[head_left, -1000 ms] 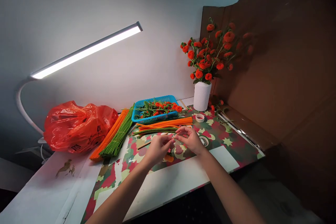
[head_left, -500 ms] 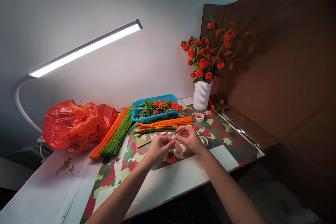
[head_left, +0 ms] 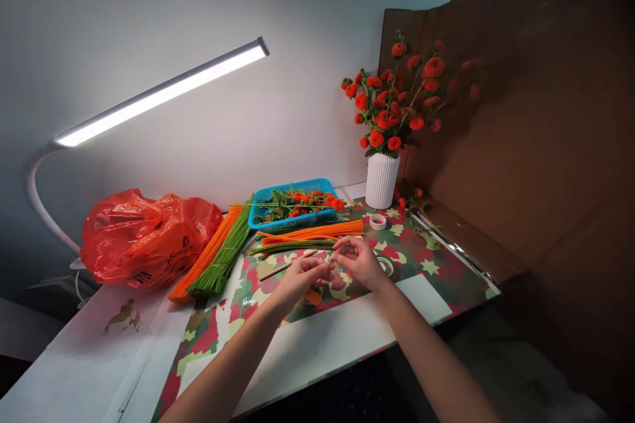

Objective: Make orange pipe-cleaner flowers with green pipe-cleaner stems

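My left hand (head_left: 301,279) and my right hand (head_left: 360,264) meet over the camouflage-patterned mat, fingertips pinched close together. Between them is something thin and pale, too small to make out clearly. An orange flower head (head_left: 313,296) hangs just below my left hand, partly hidden by it; its link to the fingers is blurred. Behind the hands lie orange stems (head_left: 317,231) and green stems (head_left: 292,246). A thin wooden stick (head_left: 285,267) lies to the left, and a roll of tape (head_left: 385,267) is beside my right hand.
A blue basket (head_left: 255,217) holds green and orange flower pieces. Behind stands a white vase (head_left: 382,182) of orange flowers, near a white tape roll (head_left: 378,221). Left are a red plastic bag (head_left: 143,238), a green bundle (head_left: 223,258) and a lamp (head_left: 163,92). Cardboard (head_left: 520,112) stands right.
The orange flower head has swung left and slightly up, closer beneath my left hand. My left hand has turned slightly; my right hand has barely moved.
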### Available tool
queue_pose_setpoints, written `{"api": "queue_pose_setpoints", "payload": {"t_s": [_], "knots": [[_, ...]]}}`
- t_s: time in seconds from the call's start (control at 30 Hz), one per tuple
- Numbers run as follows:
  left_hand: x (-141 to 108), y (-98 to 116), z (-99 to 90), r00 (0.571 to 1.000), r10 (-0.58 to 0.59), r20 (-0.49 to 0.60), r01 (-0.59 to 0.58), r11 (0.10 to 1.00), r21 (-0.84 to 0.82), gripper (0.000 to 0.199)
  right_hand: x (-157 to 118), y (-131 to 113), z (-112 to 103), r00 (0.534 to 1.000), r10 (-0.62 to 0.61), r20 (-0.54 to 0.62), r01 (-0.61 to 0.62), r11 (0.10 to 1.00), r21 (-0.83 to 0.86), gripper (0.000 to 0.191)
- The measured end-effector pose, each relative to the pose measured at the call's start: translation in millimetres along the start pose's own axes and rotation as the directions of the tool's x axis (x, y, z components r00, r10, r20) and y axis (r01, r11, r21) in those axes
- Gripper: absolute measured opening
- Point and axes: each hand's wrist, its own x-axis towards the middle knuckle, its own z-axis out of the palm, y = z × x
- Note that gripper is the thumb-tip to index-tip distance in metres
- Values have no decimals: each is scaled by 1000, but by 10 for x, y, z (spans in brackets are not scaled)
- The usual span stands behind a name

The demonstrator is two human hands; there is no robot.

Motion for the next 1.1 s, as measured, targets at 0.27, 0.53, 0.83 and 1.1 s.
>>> {"api": "queue_pose_setpoints", "payload": {"t_s": [0.27,0.53,0.83,1.1], "knots": [[25,4,-3,1000,-20,2,20,996,82,55,-47,-31,44,999,-51,9,51,987,-151,14],[22,18,-19,998,41,41,-46,993,110,44,-13,-6,27,998,-62,21,65,988,-137,14],[117,-75,12,999,-50,5,48,978,202,22,-26,27,23,986,-118,115,152,923,-353,7],[149,117,-97,984,56,171,-152,768,623,28,-28,75,45,973,-52,224,82,988,-127,7]]}}
